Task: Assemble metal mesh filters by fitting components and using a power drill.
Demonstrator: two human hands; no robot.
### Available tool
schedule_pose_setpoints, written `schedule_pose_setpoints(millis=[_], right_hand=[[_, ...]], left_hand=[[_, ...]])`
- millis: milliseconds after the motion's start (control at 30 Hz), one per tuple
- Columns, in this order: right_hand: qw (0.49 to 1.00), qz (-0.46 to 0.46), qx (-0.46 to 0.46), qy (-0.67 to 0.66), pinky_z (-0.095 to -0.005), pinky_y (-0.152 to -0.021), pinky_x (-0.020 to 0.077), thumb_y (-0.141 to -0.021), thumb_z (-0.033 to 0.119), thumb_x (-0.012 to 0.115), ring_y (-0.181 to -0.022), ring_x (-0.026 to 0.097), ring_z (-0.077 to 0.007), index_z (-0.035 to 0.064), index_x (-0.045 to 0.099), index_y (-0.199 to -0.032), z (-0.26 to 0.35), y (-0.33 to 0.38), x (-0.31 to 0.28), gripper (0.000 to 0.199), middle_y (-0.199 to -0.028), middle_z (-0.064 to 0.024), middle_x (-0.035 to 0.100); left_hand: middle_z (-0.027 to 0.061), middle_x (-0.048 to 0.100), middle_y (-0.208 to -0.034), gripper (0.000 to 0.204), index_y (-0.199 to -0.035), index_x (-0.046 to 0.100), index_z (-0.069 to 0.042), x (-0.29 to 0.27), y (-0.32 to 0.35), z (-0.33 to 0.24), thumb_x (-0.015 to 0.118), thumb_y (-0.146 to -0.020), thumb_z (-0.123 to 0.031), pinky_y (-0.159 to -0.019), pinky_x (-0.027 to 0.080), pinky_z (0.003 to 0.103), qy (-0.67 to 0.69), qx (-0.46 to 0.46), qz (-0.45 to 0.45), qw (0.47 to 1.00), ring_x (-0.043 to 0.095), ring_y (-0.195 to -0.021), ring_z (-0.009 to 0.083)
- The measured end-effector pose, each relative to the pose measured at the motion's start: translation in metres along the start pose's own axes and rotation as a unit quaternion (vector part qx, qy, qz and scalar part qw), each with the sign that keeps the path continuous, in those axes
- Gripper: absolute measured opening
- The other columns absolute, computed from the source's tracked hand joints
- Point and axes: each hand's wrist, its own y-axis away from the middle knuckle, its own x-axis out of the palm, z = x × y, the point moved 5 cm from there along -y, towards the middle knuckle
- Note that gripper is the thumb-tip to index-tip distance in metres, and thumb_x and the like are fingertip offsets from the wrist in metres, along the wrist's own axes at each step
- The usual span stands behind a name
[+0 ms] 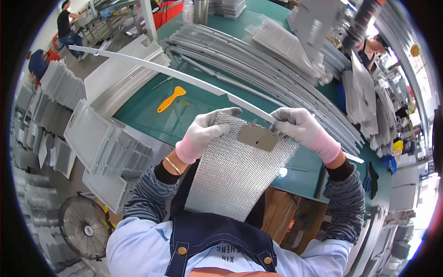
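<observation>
Mesh panel (240, 180) under handling, apparently at the step of matching its edge to a long strip (175, 73).
Left hand (206, 129) grips the panel's upper left; right hand (301, 127) pinches its upper right, strip-grip undetermined. Panel overhangs table (143, 110). Next move likely calls for alignment.

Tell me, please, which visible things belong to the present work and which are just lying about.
Likely work: mesh panel in left hand, grey plate and long pale strip at right hand.

Likely just lying about: yellow scraper, metal tumbler.
</observation>
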Motion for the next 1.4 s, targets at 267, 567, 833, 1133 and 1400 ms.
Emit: schedule_pose_setpoints(millis=[267, 567, 833, 1133, 1400], right_hand=[[0.988, 0.013, 0.071, 0.134, -0.0234, -0.07, 0.0452, -0.088, 0.007, 0.059, -0.073, 0.053, -0.0044, -0.0042, 0.064, -0.11, 0.044, 0.002, 0.028, 0.025, -0.078, -0.0012, 0.06], [0.985, -0.001, 0.021, 0.173, -0.0313, -0.066, 0.0471, -0.085, 0.01, 0.062, -0.066, 0.055, -0.0146, -0.0052, 0.064, -0.109, 0.045, 0.025, 0.025, 0.029, -0.073, -0.011, 0.062], [0.973, 0.027, 0.031, 0.228, -0.0285, -0.056, 0.0399, -0.082, 0.01, 0.063, -0.059, 0.043, -0.0093, -0.0026, 0.064, -0.092, 0.037, 0.06, 0.004, 0.017, -0.063, -0.0054, 0.051], [0.92, -0.041, -0.105, 0.374, -0.0383, -0.068, 0.052, -0.083, 0.013, 0.065, -0.075, 0.065, -0.0336, -0.0014, 0.049, -0.132, 0.02, 0.098, 0.026, 0.054, -0.089, -0.0207, 0.066], [0.943, -0.098, -0.052, 0.313, -0.0378, -0.063, 0.0532, -0.085, 0.023, 0.067, -0.068, 0.068, -0.0303, 0.0012, 0.052, -0.131, 0.066, 0.071, 0.046, 0.053, -0.079, -0.0168, 0.068]], left_hand=[[0.0059, 0.065, -0.102, 0.036, -0.123, 0.057, 0.01, -0.004, 0.02, -0.01, 0.059, -0.09, -0.006, -0.081, 0.046, 0.022, -0.034, 0.043, 0.002, 0.998, 0.056, -0.09, 0.008], [0.0051, 0.064, -0.103, 0.04, -0.13, 0.053, 0.009, 0.018, 0.024, -0.024, 0.057, -0.092, -0.003, -0.076, 0.046, 0.021, -0.087, 0.066, 0.015, 0.994, 0.054, -0.085, 0.005], [0.0059, 0.061, -0.106, 0.043, -0.13, 0.048, 0.01, 0.007, 0.036, -0.023, 0.055, -0.089, -0.001, -0.085, 0.044, 0.025, 0.004, 0.09, 0.029, 0.996, 0.055, -0.092, 0.0093], [0.0071, 0.061, -0.11, 0.042, -0.128, 0.05, 0.006, 0.021, 0.041, -0.028, 0.061, -0.094, -0.014, -0.091, 0.045, 0.027, 0.043, 0.026, -0.033, 0.998, 0.058, -0.099, 0.0127], [0.0046, 0.064, -0.103, 0.03, -0.12, 0.059, 0.003, 0.056, 0.034, -0.046, 0.059, -0.093, -0.01, -0.083, 0.047, 0.026, -0.138, 0.126, -0.004, 0.982, 0.06, -0.094, 0.0113]])
